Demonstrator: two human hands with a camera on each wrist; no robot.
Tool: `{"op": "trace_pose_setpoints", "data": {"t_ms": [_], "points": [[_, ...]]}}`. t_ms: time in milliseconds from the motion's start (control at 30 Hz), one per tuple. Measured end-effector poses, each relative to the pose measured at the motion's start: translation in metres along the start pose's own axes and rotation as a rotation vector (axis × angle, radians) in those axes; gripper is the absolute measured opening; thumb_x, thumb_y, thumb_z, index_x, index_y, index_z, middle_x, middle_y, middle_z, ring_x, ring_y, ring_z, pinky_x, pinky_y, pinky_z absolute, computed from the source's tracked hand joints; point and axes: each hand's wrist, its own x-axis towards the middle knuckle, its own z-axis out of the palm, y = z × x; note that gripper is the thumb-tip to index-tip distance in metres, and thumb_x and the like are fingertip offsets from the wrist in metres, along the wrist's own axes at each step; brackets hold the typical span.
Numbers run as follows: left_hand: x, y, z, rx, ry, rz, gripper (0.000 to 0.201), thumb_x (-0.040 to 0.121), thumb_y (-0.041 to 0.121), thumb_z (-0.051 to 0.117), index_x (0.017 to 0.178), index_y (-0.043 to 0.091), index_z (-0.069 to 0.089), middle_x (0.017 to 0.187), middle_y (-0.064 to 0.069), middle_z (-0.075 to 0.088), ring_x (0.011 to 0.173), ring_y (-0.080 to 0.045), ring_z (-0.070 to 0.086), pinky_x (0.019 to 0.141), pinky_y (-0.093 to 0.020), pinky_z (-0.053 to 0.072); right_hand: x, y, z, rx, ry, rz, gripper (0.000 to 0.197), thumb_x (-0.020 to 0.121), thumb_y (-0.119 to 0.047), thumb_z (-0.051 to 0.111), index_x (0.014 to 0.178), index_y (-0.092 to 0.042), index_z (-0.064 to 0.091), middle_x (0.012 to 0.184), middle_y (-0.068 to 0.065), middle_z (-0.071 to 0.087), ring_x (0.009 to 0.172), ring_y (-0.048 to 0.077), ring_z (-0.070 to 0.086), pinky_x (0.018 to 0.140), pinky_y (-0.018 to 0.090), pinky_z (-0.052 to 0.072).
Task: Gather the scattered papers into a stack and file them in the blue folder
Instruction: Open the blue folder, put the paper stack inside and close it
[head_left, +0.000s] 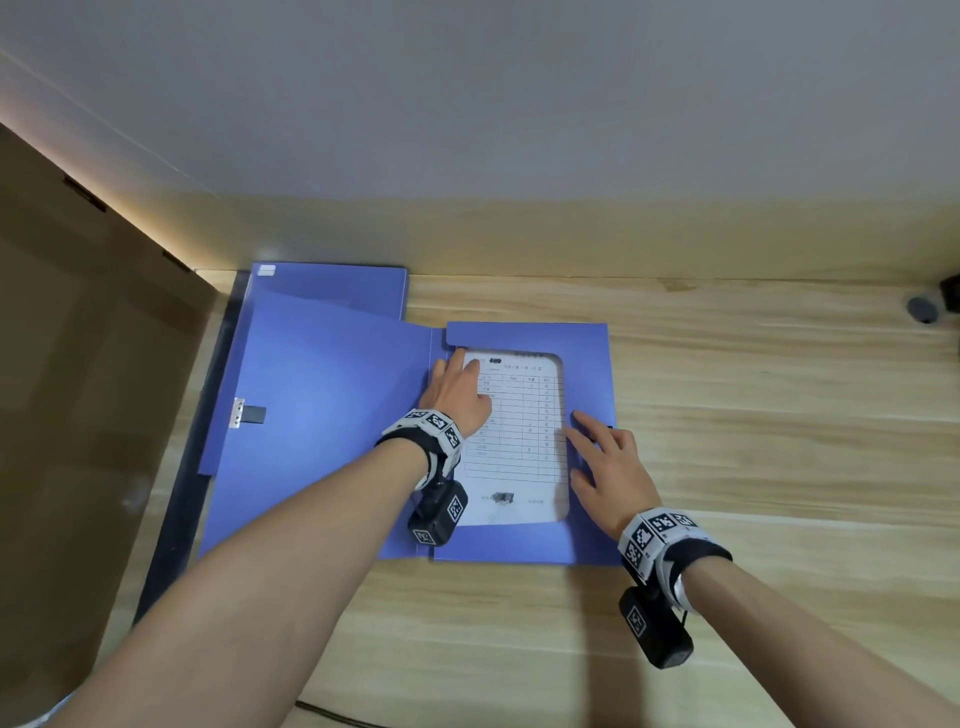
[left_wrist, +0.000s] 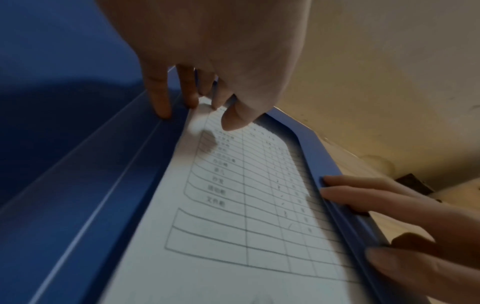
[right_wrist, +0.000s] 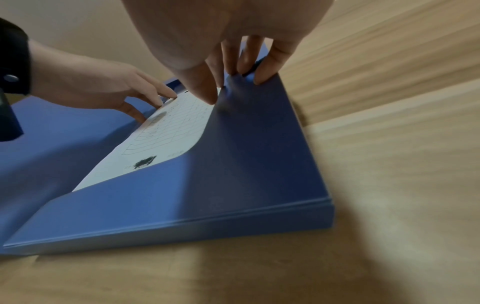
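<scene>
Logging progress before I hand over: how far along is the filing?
Done: the papers sit stacked inside the blue folder, under its inner flaps. In hand: the left hand presses their top left corner and the right hand rests flat on the right flap. Left: the cover still lies open to the left, so closing remains.

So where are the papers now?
In the head view the papers lie in the right half of the open blue folder, under its flap, between the left hand and right hand.
</scene>
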Motion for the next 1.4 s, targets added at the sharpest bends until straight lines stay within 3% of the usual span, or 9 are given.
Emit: {"op": "trace_pose_setpoints", "data": {"t_ms": [133,267,467,667,833,1100,1267,1333,1400], "points": [[0.004,-0.005,0.0,-0.058,0.009,0.027,0.057,0.093,0.019,0.048,0.148,0.013,0.034,0.158,-0.001,0.022,0.135,-0.027,0.029,0.083,-0.038,0.044,0.002,0.001,-0.002,-0.015,-0.021,0.01,0.056,0.092,-0.02,0.049,0.146,-0.028,0.038,0.157,-0.013,0.025,0.131,0.021,0.026,0.097,0.034,0.048],[-0.013,-0.005,0.008,-0.319,0.12,-0.084,0.054,0.093,0.015,0.05,0.146,0.008,0.041,0.16,-0.007,0.025,0.144,-0.029,0.026,0.114,-0.042,0.032,0.004,0.001,-0.001,-0.028,-0.011,0.004,0.053,0.091,-0.02,0.05,0.143,-0.028,0.043,0.156,-0.011,0.029,0.127,0.022,0.031,0.09,0.036,0.052],[-0.059,0.006,0.035,-0.634,0.159,-0.317,0.041,0.087,0.018,0.054,0.127,0.008,0.052,0.134,-0.007,0.045,0.124,-0.027,0.048,0.104,-0.038,0.042,0.005,0.0,-0.003,-0.019,-0.003,0.004,0.05,0.091,-0.022,0.05,0.141,-0.027,0.046,0.156,-0.01,0.03,0.127,0.021,0.032,0.089,0.035,0.052],[-0.077,0.021,0.048,-0.604,-0.012,-0.288,0.066,0.089,0.023,0.053,0.149,0.014,0.028,0.154,-0.002,0.024,0.146,-0.026,0.018,0.119,-0.043,0.023,0.004,0.002,-0.003,-0.018,-0.011,-0.005,0.051,0.09,-0.024,0.05,0.141,-0.027,0.045,0.156,-0.009,0.029,0.129,0.024,0.03,0.091,0.036,0.052],[-0.085,0.007,0.033,-0.725,0.044,-0.269,0.06,0.09,0.017,0.053,0.148,0.019,0.036,0.152,-0.002,0.037,0.143,-0.025,0.034,0.115,-0.04,0.031,0.003,-0.001,-0.012,0.041,-0.053,0.004,0.052,0.091,-0.023,0.049,0.143,-0.026,0.042,0.158,-0.009,0.025,0.133,0.023,0.026,0.097,0.038,0.047],[-0.125,-0.075,-0.021,-0.324,0.515,-0.451,0.07,0.086,0.015,0.06,0.148,0.003,0.031,0.158,-0.014,0.027,0.147,-0.031,0.023,0.119,-0.044,0.021,-0.011,-0.007,-0.031,0.081,-0.086,-0.023,0.054,0.093,-0.017,0.048,0.146,-0.02,0.041,0.156,0.001,0.034,0.141,0.025,0.032,0.114,0.037,0.029],[-0.152,-0.122,-0.047,-0.213,0.333,-0.811,0.096,0.081,0.023,0.061,0.154,0.003,0.003,0.165,-0.014,0.001,0.152,-0.027,-0.003,0.119,-0.054,0.009,-0.029,-0.007,-0.027,0.044,-0.131,0.007,0.056,0.093,-0.018,0.048,0.148,-0.019,0.037,0.159,0.0,0.028,0.146,0.021,0.025,0.115,0.035,0.028],[-0.158,-0.13,-0.055,-0.276,0.301,-0.845,0.091,0.082,0.021,0.06,0.153,0.0,0.008,0.161,-0.018,0.018,0.15,-0.033,0.012,0.117,-0.056,0.018,-0.036,-0.005,-0.023,0.037,-0.133,0.015,0.057,0.093,-0.018,0.048,0.149,-0.018,0.035,0.16,-0.001,0.025,0.146,0.02,0.025,0.115,0.035,0.029],[-0.162,-0.129,-0.063,-0.385,0.333,-0.79,0.074,0.083,0.016,0.06,0.146,-0.003,0.027,0.145,-0.022,0.044,0.133,-0.042,0.042,0.099,-0.049,0.041,-0.041,-0.002,-0.017,0.024,-0.144,0.023,0.059,0.093,-0.017,0.048,0.15,-0.017,0.033,0.162,-0.002,0.021,0.147,0.02,0.025,0.113,0.033,0.031]]}}
